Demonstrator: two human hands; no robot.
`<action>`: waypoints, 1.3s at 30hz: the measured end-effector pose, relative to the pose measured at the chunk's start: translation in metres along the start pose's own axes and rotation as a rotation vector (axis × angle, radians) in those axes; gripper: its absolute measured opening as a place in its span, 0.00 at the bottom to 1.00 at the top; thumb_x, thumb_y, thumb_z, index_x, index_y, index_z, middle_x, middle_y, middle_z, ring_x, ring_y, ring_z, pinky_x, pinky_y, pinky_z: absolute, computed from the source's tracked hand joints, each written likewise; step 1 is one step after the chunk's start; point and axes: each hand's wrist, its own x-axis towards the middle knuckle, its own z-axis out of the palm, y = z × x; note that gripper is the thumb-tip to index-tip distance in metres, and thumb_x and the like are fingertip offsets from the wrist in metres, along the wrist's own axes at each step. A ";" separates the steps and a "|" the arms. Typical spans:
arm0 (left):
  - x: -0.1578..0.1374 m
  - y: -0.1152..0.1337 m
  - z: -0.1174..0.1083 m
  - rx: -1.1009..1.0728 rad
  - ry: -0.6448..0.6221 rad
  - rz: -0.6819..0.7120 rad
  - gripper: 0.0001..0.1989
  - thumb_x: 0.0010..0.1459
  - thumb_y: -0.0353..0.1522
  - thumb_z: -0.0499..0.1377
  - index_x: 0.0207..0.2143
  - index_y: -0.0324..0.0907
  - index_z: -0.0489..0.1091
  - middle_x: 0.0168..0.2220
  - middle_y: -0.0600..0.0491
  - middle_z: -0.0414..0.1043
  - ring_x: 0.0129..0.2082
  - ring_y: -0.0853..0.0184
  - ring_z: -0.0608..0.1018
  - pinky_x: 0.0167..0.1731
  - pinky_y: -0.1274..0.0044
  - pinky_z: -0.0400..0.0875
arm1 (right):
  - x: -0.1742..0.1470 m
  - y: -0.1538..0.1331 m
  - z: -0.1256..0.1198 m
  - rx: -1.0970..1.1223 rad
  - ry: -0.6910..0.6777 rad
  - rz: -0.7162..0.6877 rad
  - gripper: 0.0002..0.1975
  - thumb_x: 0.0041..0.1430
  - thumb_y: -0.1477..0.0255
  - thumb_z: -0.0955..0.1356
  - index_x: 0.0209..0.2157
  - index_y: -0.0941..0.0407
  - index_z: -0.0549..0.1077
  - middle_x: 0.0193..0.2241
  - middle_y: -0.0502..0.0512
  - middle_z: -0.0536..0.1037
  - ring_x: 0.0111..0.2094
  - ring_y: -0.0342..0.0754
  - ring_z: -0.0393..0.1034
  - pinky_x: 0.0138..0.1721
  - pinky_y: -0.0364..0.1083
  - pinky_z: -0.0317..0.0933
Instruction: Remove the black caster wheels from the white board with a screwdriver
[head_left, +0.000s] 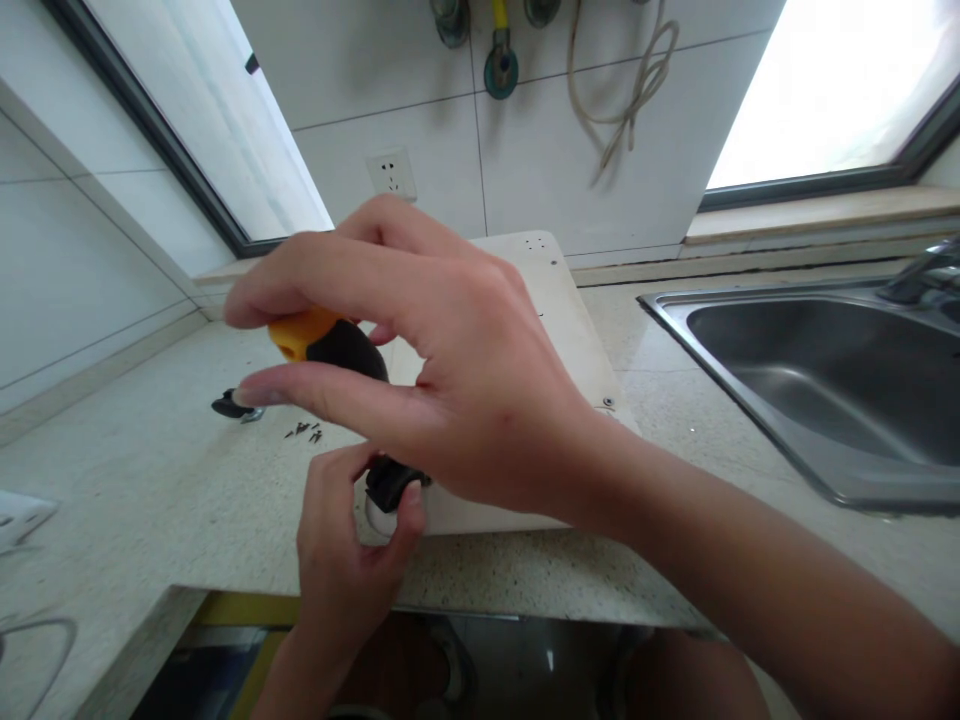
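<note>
My right hand point(442, 370) is wrapped loosely around the orange and black handle of a screwdriver point(330, 345), held upright over the near left corner of a white board point(570, 320) lying on the counter. Below it, my left hand point(352, 540) pinches a small black caster wheel point(386, 485) against that corner of the board. The screwdriver's shaft and tip are hidden behind my hands.
Several small dark screws point(304, 432) and another black caster point(236, 405) lie on the speckled counter point(150, 480) to the left. A steel sink point(825, 390) is at the right. A wall socket point(392, 173) and windows are behind.
</note>
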 end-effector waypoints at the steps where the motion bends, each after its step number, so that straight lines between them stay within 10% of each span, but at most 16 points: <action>1: 0.007 0.007 -0.001 0.063 -0.016 0.030 0.18 0.66 0.38 0.67 0.56 0.44 0.73 0.52 0.43 0.76 0.53 0.49 0.81 0.54 0.57 0.80 | 0.001 0.001 -0.002 0.025 -0.042 -0.008 0.15 0.77 0.71 0.67 0.58 0.63 0.79 0.53 0.52 0.84 0.55 0.42 0.71 0.56 0.43 0.69; 19: 0.064 0.055 -0.011 0.485 -0.261 -0.072 0.26 0.69 0.40 0.53 0.65 0.46 0.76 0.57 0.42 0.83 0.51 0.41 0.82 0.49 0.55 0.78 | 0.003 -0.013 -0.008 -0.002 -0.007 0.168 0.11 0.71 0.78 0.68 0.52 0.53 0.73 0.48 0.42 0.80 0.48 0.41 0.74 0.56 0.44 0.70; 29: 0.078 0.040 -0.007 0.387 -0.194 0.057 0.10 0.65 0.42 0.62 0.35 0.47 0.76 0.29 0.48 0.75 0.36 0.47 0.80 0.40 0.61 0.74 | 0.000 0.000 -0.020 0.120 0.057 0.058 0.09 0.76 0.74 0.63 0.54 0.57 0.68 0.54 0.50 0.77 0.56 0.42 0.75 0.59 0.46 0.70; 39: 0.044 0.038 -0.010 0.055 -0.003 -0.220 0.26 0.69 0.50 0.65 0.64 0.52 0.70 0.59 0.47 0.79 0.54 0.49 0.82 0.49 0.61 0.77 | -0.002 0.002 -0.015 0.052 0.251 0.022 0.03 0.77 0.73 0.62 0.49 0.56 0.65 0.49 0.50 0.74 0.50 0.38 0.71 0.46 0.38 0.67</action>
